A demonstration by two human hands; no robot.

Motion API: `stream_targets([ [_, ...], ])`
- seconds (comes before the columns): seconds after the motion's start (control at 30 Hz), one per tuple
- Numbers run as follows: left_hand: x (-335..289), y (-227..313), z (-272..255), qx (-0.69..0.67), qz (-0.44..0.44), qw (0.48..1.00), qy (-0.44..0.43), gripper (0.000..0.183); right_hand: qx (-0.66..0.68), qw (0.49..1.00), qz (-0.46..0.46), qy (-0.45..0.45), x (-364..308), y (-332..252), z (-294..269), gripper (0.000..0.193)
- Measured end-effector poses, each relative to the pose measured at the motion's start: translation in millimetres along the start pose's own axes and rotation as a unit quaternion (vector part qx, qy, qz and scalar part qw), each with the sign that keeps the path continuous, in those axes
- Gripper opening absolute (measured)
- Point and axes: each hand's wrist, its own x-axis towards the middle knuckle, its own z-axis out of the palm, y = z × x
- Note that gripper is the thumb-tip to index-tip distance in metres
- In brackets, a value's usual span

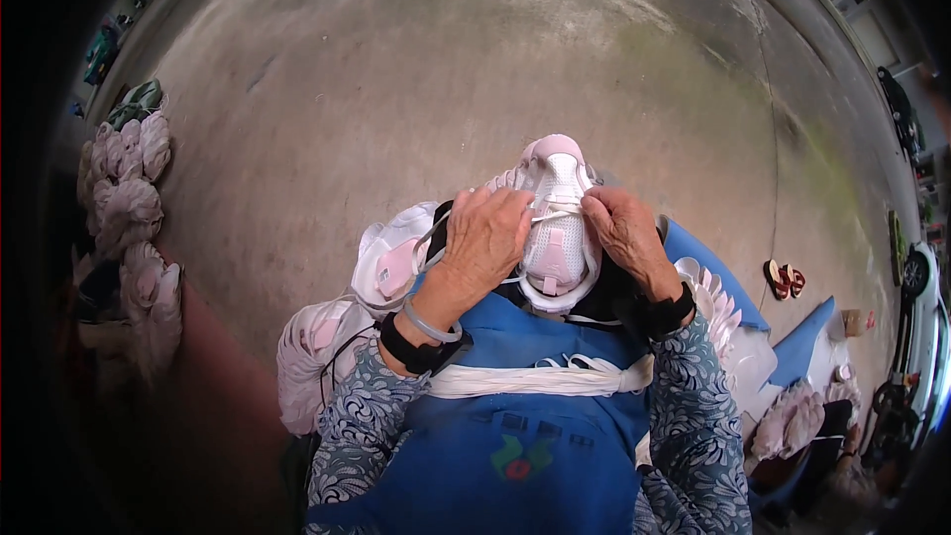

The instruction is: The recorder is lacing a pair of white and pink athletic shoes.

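A white and pink sneaker upper [558, 250] lies on my lap, toe end away from me. White shoelace [561, 208] crosses its eyelet area. On the left side of the upper, my left hand [485, 236] pinches the lace, and a loose end trails under the wrist. My right hand [626, 230] is closed at the right eyelet edge, thumb and forefinger together at the lace; its fingertips partly hide what they grip. Across my blue apron [515, 441] lies a bundle of white laces [555, 379], near both forearms.
More pink and white uppers [322, 337] are heaped by my left arm, others [709, 299] beside my right forearm. Stacked bundles of uppers [129, 208] stand far left. Red slippers [784, 279] rest on the concrete ground [416, 89]. A car [919, 327] is at the right rim.
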Motion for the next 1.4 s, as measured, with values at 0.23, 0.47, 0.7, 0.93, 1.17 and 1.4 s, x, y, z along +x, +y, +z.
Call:
stream_targets([
  [0.23, 3, -7, 15, 0.03, 0.047, 0.998, -0.01, 0.013, -0.067, 0.994, -0.081, 0.015, -9, 11, -2, 0.016],
  [0.47, 4, -8, 20, 0.05, 0.049, 0.997, -0.011, 0.015, -0.058, 0.995, -0.087, 0.005, -6, -2, 5, 0.015],
  [0.7, 2, -10, 20, 0.033, 0.049, 0.998, 0.016, 0.011, -0.174, 0.967, -0.187, -0.013, -5, -7, 2, 0.01],
  [0.93, 3, -17, 21, 0.161, 0.13, 0.978, 0.005, 0.007, -0.318, 0.888, -0.33, 0.021, -7, 12, -25, 0.02],
  [1.17, 0, -11, 17, 0.113, 0.082, 0.988, -0.061, 0.018, -0.311, 0.897, -0.31, 0.053, -31, 39, -27, 0.017],
  [1.4, 18, 2, 31, 0.142, 0.093, 0.978, -0.118, 0.015, -0.244, 0.926, -0.273, 0.091, -35, 47, -37, 0.017],
])
